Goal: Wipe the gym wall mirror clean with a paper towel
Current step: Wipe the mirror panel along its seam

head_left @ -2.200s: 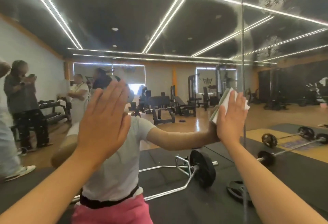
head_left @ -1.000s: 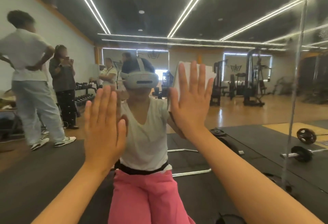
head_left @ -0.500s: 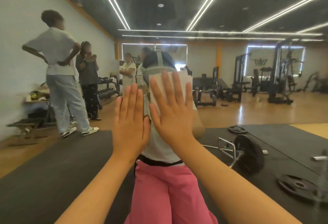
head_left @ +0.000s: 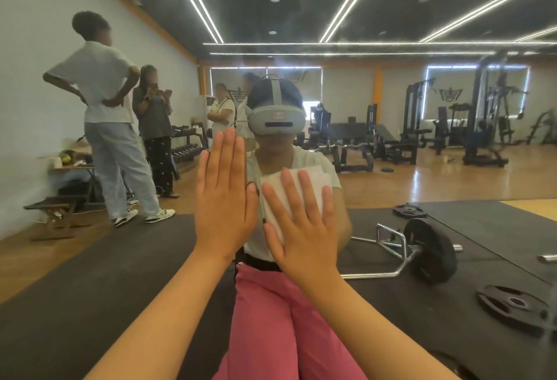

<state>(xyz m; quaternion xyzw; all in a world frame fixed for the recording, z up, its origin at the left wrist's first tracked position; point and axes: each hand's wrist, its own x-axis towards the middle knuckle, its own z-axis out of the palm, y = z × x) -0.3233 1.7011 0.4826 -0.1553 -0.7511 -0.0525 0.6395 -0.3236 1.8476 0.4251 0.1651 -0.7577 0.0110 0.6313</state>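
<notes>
The wall mirror (head_left: 391,12) fills the whole view and reflects the gym and me. My left hand (head_left: 224,199) rests flat against the glass with its fingers together and straight, holding nothing. Just to its right, my right hand (head_left: 301,229) presses a folded white paper towel (head_left: 315,172) flat on the glass with spread fingers. The towel's upper edge and corners show above and between the fingers. The two hands almost touch at chest height of my reflection. Faint haze shows on the glass above the hands.
Everything else is reflection. Several people (head_left: 105,114) stand at the left by a dumbbell rack. A loaded bar (head_left: 429,250) and loose weight plates (head_left: 512,304) lie on black floor mats at the right. Weight machines (head_left: 482,126) stand at the back.
My right hand has slid the paper towel leftward across the glass from the panel seam to beside my left hand, then a little lower. My view turned left with it.
</notes>
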